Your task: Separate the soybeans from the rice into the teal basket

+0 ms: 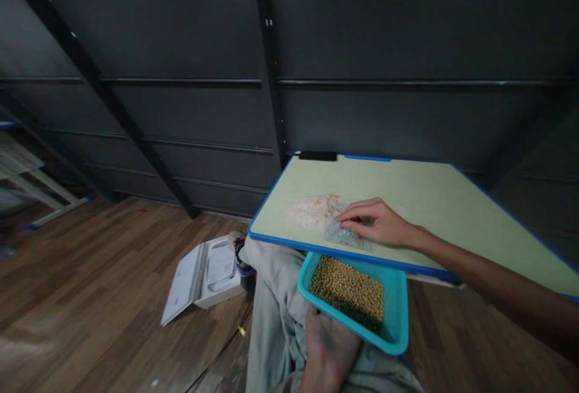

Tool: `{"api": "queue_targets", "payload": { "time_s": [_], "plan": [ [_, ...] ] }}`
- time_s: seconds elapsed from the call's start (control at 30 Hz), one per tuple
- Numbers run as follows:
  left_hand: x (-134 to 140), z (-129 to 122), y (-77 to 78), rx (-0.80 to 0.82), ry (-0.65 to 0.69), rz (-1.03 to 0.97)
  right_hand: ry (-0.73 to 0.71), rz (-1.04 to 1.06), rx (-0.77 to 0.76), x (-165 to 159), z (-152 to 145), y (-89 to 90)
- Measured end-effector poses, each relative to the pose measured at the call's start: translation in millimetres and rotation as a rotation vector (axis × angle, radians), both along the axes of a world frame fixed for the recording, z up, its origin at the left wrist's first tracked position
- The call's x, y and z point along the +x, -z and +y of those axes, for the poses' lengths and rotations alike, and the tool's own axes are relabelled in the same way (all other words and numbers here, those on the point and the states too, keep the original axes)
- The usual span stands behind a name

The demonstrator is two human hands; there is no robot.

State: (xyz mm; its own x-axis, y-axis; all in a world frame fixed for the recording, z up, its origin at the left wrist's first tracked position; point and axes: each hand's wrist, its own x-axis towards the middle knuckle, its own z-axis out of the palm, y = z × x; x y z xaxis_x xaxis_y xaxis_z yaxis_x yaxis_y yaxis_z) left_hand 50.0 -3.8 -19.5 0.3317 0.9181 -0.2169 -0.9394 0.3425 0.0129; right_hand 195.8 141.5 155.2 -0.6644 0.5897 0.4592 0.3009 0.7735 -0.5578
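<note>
My left hand (330,336) grips a teal plastic basket (398,308) from below, over my lap and against the table's front edge. Round tan beans, which look like soybeans (348,290), fill much of it. On the pale table (407,188) my right hand (380,221) is closed, its fingertips pressed together on a clear plastic bag (346,237) with small printed marks. Just left of these fingers a patch of whitish, pinkish grains or powder (312,212) is spread, with orange-brown bits at its far side. The bag's contents, if any, cannot be made out.
A blue rim (289,239) edges the table, and a black strip (318,156) sits at its far side. An opened white box (212,275) and a dark cable (221,354) lie on the wooden floor. Behind stands a dark panelled wall (203,110).
</note>
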Motion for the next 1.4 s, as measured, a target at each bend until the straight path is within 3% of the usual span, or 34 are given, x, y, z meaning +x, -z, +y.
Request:
{"api": "queue_targets", "payload": {
  "time_s": [0.1,0.47,0.77,1.4],
  "plan": [
    [-0.2,-0.4,-0.4,0.004,0.002,-0.007,-0.022,-0.024,0.012,0.1,2.5,2.7],
    [-1.3,-0.7,-7.2,-0.006,-0.004,-0.016,0.098,-0.102,0.108,12.1,20.0,1.2],
    [-2.5,-1.1,-15.4,-0.032,0.009,-0.021,0.243,-0.013,0.14,13.9,21.2,-4.2],
    [-4.6,-1.9,-33.8,-0.069,0.042,-0.094,0.109,-0.004,0.146,5.5,13.7,5.2]
  ]
}}
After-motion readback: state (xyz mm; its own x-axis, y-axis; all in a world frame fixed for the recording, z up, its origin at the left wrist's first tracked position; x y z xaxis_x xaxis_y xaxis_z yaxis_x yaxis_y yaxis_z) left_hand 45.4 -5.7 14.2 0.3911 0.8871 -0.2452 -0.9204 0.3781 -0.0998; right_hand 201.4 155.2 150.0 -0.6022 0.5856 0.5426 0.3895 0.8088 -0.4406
